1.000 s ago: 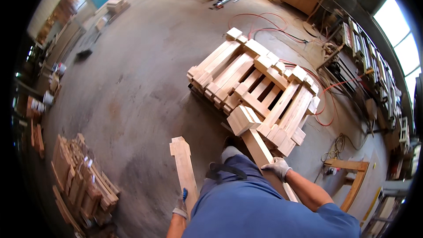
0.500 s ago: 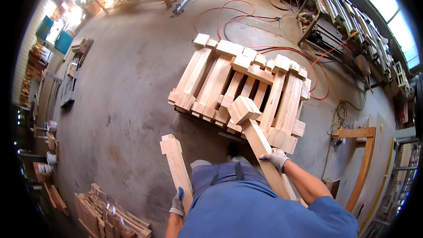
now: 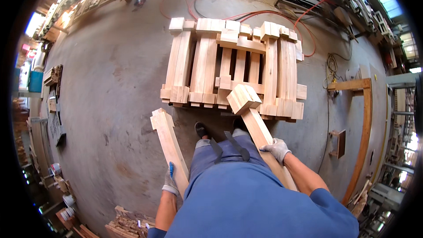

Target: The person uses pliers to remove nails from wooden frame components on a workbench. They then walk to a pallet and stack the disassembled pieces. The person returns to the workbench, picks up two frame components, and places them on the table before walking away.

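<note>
I stand on a concrete floor in front of a wooden pallet (image 3: 233, 64) lying flat with blocks on top. My left hand (image 3: 170, 184), in a grey glove, grips a long wooden board with a block at its far end (image 3: 166, 139), held out to my left. My right hand (image 3: 276, 149), also gloved, grips a second board with a block at its tip (image 3: 253, 117); that tip reaches over the pallet's near edge. My blue shirt and dark shoes fill the lower middle.
Red and orange hoses (image 3: 246, 0) loop on the floor behind the pallet. A curved wooden frame (image 3: 363, 128) stands at right. Stacked wood pieces (image 3: 128, 224) lie at lower left, racks and benches line the far edges.
My view has turned so the pallet now lies straight ahead and closer. Both boards stay in my hands, the right one now reaching over the pallet edge.
</note>
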The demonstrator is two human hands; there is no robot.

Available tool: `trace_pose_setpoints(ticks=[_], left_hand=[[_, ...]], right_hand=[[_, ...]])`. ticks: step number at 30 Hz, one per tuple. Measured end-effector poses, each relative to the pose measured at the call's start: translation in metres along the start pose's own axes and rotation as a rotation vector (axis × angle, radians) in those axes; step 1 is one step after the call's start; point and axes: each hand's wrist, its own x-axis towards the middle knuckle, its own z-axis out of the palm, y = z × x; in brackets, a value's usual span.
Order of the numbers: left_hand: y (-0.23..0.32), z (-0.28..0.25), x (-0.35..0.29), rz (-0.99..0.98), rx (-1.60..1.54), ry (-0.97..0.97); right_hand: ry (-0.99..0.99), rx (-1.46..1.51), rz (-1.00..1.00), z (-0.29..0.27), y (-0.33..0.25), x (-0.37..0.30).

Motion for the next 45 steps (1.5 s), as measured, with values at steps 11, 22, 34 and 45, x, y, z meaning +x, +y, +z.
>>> trace_pose_setpoints(ticks=[11,22,34,45], left_hand=[[0.051,0.028,-0.012,0.036,0.217,0.18],[-0.022,-0.102,0.053,0.109,0.323,0.288],[-0.04,-0.074,0.033,0.012,0.173,0.319],[0.0,-0.003,0.011,0.04,0.311,0.189]], right_hand=[[0.009,0.178,-0.04,0.008,-0.016,0.019],[0.316,0.065,-0.119,-0.057,-0.16,0.177],[0.381,-0.37,-0.112,-0.036,-0.187,0.271],[0.102,-0.997,-0.308,0.042,-0.112,0.186]])
